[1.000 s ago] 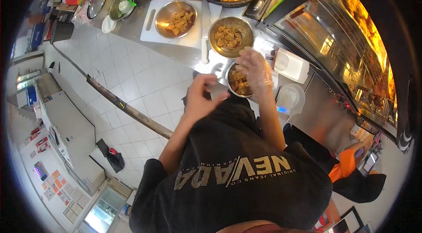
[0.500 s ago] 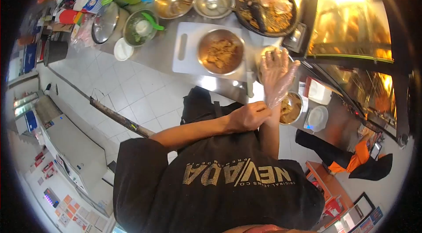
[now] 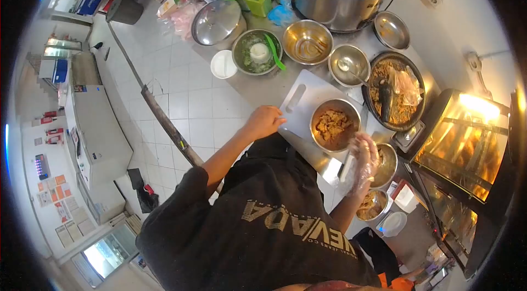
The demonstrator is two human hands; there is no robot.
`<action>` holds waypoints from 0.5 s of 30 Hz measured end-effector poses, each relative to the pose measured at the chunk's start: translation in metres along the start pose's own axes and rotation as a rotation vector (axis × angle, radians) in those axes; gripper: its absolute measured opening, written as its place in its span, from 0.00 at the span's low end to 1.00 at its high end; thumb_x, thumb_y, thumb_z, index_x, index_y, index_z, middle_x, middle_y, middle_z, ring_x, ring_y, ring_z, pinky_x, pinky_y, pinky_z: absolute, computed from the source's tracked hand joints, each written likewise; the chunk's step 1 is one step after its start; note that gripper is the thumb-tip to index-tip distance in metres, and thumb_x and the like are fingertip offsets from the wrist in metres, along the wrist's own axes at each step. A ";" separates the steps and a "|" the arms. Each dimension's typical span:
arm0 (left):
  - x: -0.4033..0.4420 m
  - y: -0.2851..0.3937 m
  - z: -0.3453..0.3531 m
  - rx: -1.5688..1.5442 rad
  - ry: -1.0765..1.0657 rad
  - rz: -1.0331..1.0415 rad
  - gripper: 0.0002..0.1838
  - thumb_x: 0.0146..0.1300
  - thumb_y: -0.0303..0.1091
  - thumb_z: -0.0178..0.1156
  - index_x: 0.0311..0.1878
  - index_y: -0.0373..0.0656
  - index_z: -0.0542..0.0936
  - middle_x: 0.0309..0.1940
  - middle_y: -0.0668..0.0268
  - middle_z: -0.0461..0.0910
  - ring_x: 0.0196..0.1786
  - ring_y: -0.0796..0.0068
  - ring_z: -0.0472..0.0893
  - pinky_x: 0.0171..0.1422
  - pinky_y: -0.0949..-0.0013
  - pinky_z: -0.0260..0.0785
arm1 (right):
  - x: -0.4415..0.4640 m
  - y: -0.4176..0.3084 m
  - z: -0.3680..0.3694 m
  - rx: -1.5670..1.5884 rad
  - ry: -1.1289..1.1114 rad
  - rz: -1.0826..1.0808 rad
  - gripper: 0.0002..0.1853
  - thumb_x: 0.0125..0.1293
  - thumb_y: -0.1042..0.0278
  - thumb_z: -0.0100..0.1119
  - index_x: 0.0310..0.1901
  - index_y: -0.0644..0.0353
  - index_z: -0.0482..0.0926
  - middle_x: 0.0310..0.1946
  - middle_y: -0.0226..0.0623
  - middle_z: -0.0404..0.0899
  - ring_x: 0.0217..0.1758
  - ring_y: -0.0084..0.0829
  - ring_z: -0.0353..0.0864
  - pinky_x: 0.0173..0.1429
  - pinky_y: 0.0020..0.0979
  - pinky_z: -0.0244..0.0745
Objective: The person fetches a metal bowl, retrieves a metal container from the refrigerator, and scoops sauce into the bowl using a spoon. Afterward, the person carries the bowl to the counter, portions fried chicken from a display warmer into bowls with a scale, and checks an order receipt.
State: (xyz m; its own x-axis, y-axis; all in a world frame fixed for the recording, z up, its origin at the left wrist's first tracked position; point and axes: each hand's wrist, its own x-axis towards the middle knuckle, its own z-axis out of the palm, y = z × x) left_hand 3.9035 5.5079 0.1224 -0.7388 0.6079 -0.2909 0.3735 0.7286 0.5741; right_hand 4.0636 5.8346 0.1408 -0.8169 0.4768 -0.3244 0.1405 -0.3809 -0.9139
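My left hand point(image 3: 266, 122) is bare, its fingers loosely bent and parted from the thumb, beside the left edge of the white cutting board point(image 3: 299, 112). My right hand point(image 3: 364, 155) wears a clear plastic glove; its bent fingers are parted at the right rim of a metal bowl, with nothing visible in them. Brown food pieces point(image 3: 332, 124) lie in this bowl on the board. Under and beside the gloved hand is a second metal bowl point(image 3: 386, 164), partly hidden. A third bowl with brown pieces point(image 3: 371, 205) stands nearer my body. Part of a knife handle point(image 3: 347, 168) shows by the glove.
Behind the board are two metal bowls point(image 3: 308, 42) point(image 3: 349, 65), a bowl of greens point(image 3: 257, 52) and a large cooker point(image 3: 340, 5). A round dark tray point(image 3: 396, 90) lies to the right, near a lit glass cabinet point(image 3: 458, 143). Another person's orange garment point(image 3: 403, 283) shows at lower right.
My left hand has left the gloved wrist and moved left to the board's edge. My right hand has drawn in and bent its spread fingers beside the bowl. The view has turned, showing the cooker.
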 end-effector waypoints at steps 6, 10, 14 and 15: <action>-0.022 0.008 -0.016 -0.419 0.133 -0.100 0.17 0.61 0.38 0.66 0.49 0.39 0.79 0.40 0.61 0.84 0.42 0.68 0.83 0.44 0.66 0.74 | -0.016 -0.039 0.109 0.050 -0.164 0.176 0.17 0.71 0.59 0.57 0.55 0.59 0.78 0.46 0.34 0.81 0.48 0.26 0.80 0.54 0.31 0.77; -0.002 0.023 0.001 -0.457 -0.067 -0.030 0.13 0.64 0.36 0.64 0.46 0.39 0.80 0.38 0.63 0.84 0.42 0.72 0.83 0.42 0.69 0.75 | -0.038 -0.021 0.094 -0.047 -0.162 0.133 0.16 0.70 0.57 0.58 0.53 0.57 0.80 0.43 0.33 0.81 0.46 0.24 0.79 0.52 0.29 0.75; 0.023 0.055 0.010 -0.449 -0.398 0.144 0.10 0.63 0.32 0.64 0.44 0.38 0.81 0.42 0.64 0.83 0.45 0.74 0.81 0.44 0.70 0.74 | -0.094 0.004 0.010 -0.128 -0.095 0.305 0.19 0.71 0.51 0.57 0.50 0.60 0.81 0.38 0.31 0.82 0.40 0.24 0.79 0.46 0.29 0.78; 0.026 0.064 0.015 -0.479 -0.410 0.235 0.10 0.63 0.31 0.64 0.46 0.38 0.80 0.44 0.64 0.82 0.45 0.74 0.81 0.45 0.70 0.74 | -0.116 0.003 -0.013 -0.276 -0.014 0.288 0.20 0.71 0.50 0.56 0.50 0.60 0.81 0.37 0.31 0.82 0.39 0.23 0.79 0.46 0.28 0.78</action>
State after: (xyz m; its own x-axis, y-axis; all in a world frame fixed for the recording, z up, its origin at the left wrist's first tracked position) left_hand 3.9164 5.5747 0.1400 -0.3598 0.8728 -0.3298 0.1385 0.3995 0.9062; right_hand 4.1662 5.7888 0.1723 -0.7296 0.3700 -0.5751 0.5080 -0.2696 -0.8181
